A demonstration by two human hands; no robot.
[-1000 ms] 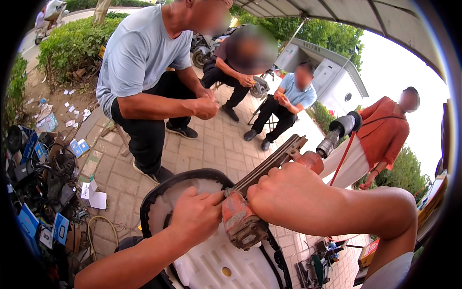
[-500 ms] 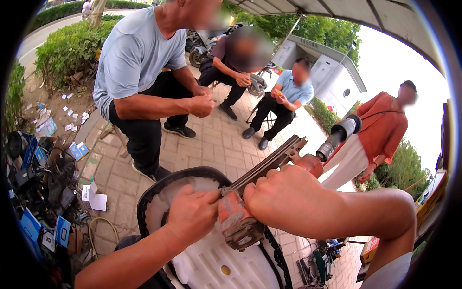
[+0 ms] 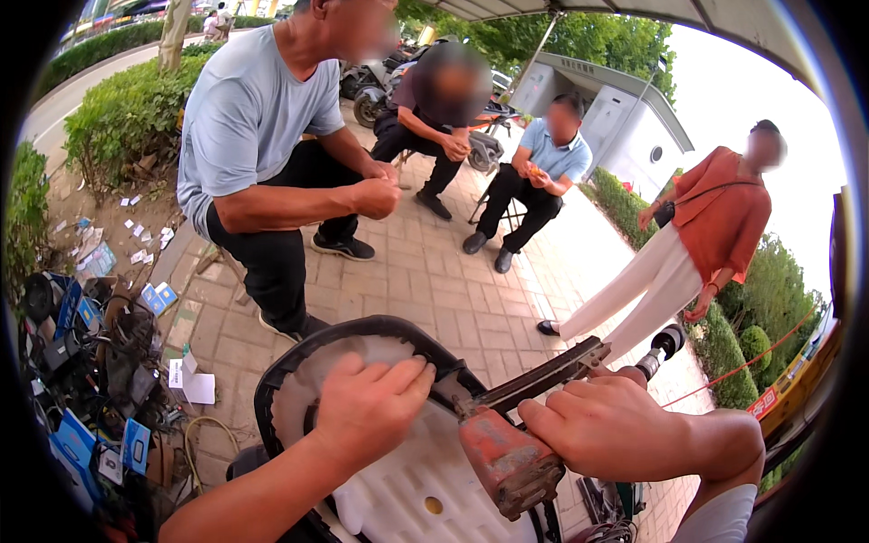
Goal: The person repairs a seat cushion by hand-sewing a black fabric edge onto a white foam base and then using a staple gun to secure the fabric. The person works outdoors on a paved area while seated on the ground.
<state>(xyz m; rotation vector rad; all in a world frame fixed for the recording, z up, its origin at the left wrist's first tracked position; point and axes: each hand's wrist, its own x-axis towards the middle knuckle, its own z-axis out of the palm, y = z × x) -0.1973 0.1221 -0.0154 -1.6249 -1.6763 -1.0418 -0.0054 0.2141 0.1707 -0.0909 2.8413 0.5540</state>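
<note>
Far left of the seat shell (image 3: pixel 389 502): heap of dark parts (image 3: pixel 118 353), cables and blue boxes mixed in. Far beyond the seat shell, upper left: green hedge (image 3: pixel 136 118). Near the seat shell, to its left: opened white carton (image 3: pixel 192 385) on brick paving (image 3: pixel 434 290); looped yellow cord (image 3: pixel 192 430) beside it. Beyond the seat shell, left: person in a pale blue T-shirt (image 3: pixel 262 118), dark trousers, hands together.

Over the seat shell's left half: left hand (image 3: pixel 376 407), fingers curled and close together near the black rim; impossible to tell whether anything is pinched. Seat shell itself: white, ridged inside, black-rimmed, lying directly in front of the wearer.

Well beyond the seat shell: seated person in a dark shirt (image 3: pixel 409 95). Over the seat shell's right side: staple gun (image 3: pixel 502 457), red, scuffed, with long metal rail pointing up and right; contact with the rim not clear. Farther beyond, right: seated person in a light blue shirt (image 3: pixel 559 161). Just right of the seat shell: right hand (image 3: pixel 606 425), fingers wrapped round the staple gun. Beyond and right of the seat shell: standing person in an orange-red top (image 3: pixel 724 222), white trousers, dark shoulder bag.
</note>
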